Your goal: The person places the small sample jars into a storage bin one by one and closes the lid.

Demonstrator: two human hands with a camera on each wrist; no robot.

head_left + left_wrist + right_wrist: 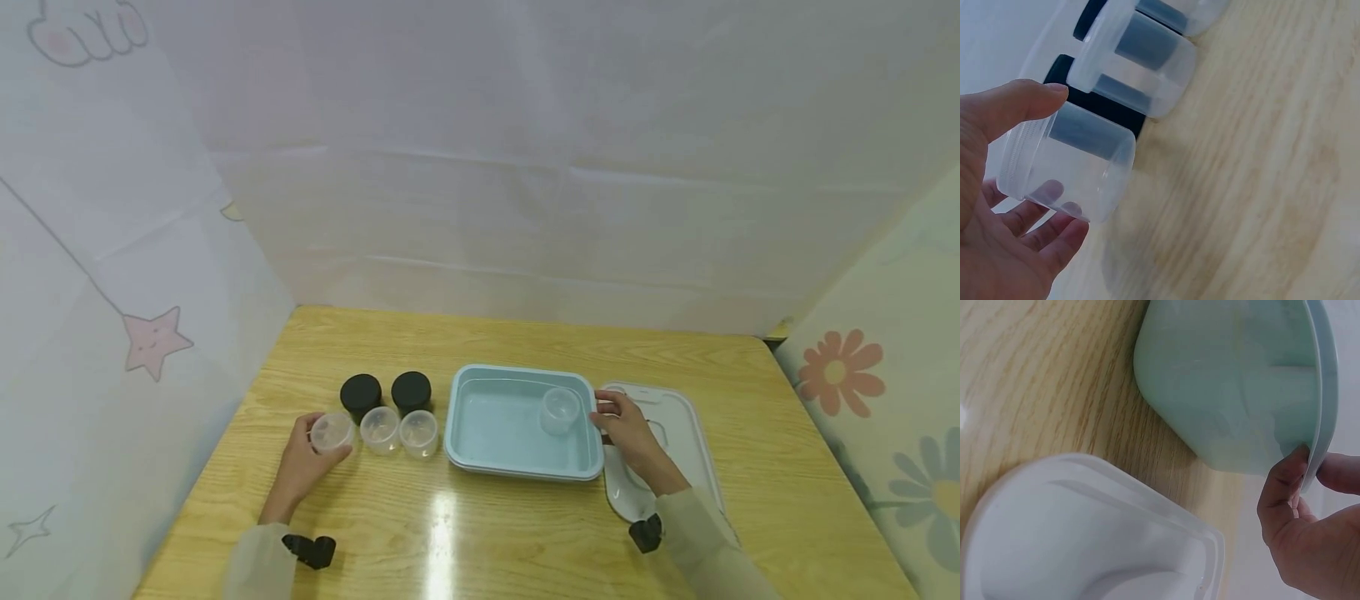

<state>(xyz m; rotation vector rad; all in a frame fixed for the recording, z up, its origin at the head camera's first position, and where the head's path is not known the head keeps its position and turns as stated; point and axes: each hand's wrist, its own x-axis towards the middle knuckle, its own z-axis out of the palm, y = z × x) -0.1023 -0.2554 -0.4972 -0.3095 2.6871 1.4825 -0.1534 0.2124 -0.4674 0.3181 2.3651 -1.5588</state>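
My left hand [321, 442] grips a small clear plastic jar [332, 431] at the left end of a row. In the left wrist view my thumb [1016, 106] lies over the jar [1085, 169] and my fingers curl under it. Two more clear jars [380, 429] [418, 433] stand beside it, with two black jars [361, 393] [411, 390] behind them. My right hand [604, 417] pinches the right rim of a light blue tub [495, 433]. The right wrist view shows the rim [1319, 394] between thumb and fingers. One clear jar [560, 410] stands inside the tub.
A white lid [678, 421] lies flat on the wooden table [525, 533] to the right of the tub, partly under my right forearm. Pale fabric walls close in the table at the back and on both sides.
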